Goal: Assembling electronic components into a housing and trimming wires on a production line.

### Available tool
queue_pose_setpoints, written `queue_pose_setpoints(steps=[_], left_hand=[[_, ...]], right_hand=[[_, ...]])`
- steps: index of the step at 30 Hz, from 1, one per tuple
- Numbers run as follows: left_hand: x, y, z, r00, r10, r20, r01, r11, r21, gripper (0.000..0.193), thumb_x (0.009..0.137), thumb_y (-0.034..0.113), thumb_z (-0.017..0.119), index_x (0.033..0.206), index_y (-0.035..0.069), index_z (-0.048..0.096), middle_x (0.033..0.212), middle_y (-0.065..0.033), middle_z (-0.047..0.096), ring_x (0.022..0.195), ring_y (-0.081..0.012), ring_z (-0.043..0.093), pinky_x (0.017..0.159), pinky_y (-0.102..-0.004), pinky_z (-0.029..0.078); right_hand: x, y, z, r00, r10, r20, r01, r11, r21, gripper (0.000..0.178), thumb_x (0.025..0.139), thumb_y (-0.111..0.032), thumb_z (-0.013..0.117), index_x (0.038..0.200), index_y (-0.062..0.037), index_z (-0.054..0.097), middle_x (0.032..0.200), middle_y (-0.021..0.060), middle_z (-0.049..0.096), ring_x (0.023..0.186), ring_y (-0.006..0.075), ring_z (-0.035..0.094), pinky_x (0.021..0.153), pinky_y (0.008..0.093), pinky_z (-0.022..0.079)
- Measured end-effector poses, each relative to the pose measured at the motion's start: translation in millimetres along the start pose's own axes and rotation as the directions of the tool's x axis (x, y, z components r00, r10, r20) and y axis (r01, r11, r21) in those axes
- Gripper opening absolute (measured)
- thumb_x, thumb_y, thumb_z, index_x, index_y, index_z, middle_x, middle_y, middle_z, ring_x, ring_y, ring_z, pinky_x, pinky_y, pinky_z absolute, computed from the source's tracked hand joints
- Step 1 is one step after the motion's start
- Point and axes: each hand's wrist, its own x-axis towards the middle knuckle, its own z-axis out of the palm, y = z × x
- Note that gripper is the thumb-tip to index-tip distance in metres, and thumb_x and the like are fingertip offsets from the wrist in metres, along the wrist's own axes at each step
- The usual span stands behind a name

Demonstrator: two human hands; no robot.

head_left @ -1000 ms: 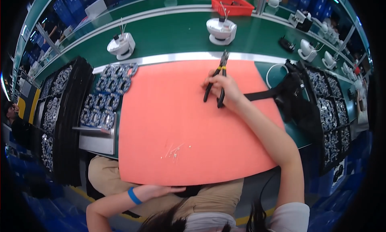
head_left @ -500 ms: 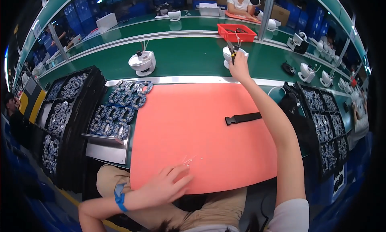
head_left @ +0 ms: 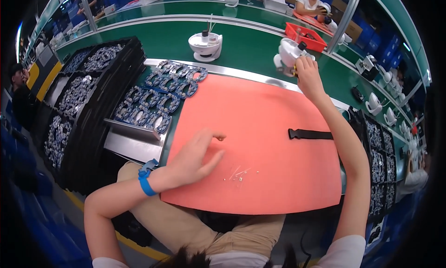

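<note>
White unit held tilted in clamped fingers of right hand, above pink mat's far edge, toward its right corner. Yellow tool mostly hidden by same hand. Left hand's fingers spread over mat's left edge, near white bits.

Bright, even | mat: soft shadow | rim: dark, bowed | white device: seemingly blurred

Rm over mat btwn L hand & blk strap, R edge; PCBs crowd far-L corner, scraps nr front edge.
</note>
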Motion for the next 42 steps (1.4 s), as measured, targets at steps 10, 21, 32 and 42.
queue_pose_setpoints(steps=[10, 21, 32, 42], left_hand=[[13, 0, -11, 0.939, 0.018, -0.342, -0.048, 0.996, -0.08, 0.025, 0.08, -0.003, 0.059, 0.103, 0.002, 0.052, 0.099, -0.0101, 0.047, 0.086, -0.0202, 0.051, 0.073, -0.0274, 0.045], [52, -21, -8, 0.911, -0.052, -0.409, 0.06, 0.998, 0.005, 0.036, 0.081, 0.017, 0.072, 0.107, -0.001, 0.054, 0.092, -0.0077, 0.051, 0.076, -0.0154, 0.049, 0.067, -0.0278, 0.044], [57, -31, -26, 0.95, -0.2, -0.24, 0.138, 0.958, -0.251, 0.011, 0.086, 0.007, 0.065, 0.088, -0.004, 0.064, 0.077, -0.0064, 0.067, 0.067, -0.0091, 0.059, 0.063, -0.0234, 0.049], [60, -31, -28, 0.947, -0.251, -0.2, 0.159, 0.908, -0.387, 0.009, 0.088, 0.005, 0.062, 0.092, -0.002, 0.058, 0.087, -0.0057, 0.064, 0.079, -0.0089, 0.061, 0.072, -0.023, 0.051]], right_hand=[[-12, -147, -122, 0.862, -0.461, 0.212, 0.366, 0.854, 0.369, 0.013, 0.081, -0.015, 0.056, 0.085, -0.0074, 0.046, 0.096, 0.0073, 0.054, 0.091, 0.0202, 0.055, 0.076, 0.0349, 0.039], [39, -109, -130, 0.973, -0.084, 0.215, 0.038, 0.977, 0.207, 0.038, 0.063, 0.002, 0.069, 0.097, -0.0061, 0.055, 0.1, 0.0073, 0.05, 0.098, 0.0256, 0.05, 0.085, 0.0352, 0.04], [71, -106, -111, 0.899, -0.345, 0.271, 0.284, 0.928, 0.24, 0.03, 0.065, -0.005, 0.07, 0.094, -0.0076, 0.064, 0.088, 0.0028, 0.057, 0.09, 0.0194, 0.054, 0.083, 0.0339, 0.041], [78, -116, -104, 0.843, -0.413, 0.345, 0.354, 0.908, 0.223, 0.037, 0.062, -0.004, 0.071, 0.097, -0.0069, 0.062, 0.088, 0.0038, 0.057, 0.09, 0.0201, 0.053, 0.084, 0.0343, 0.041]])
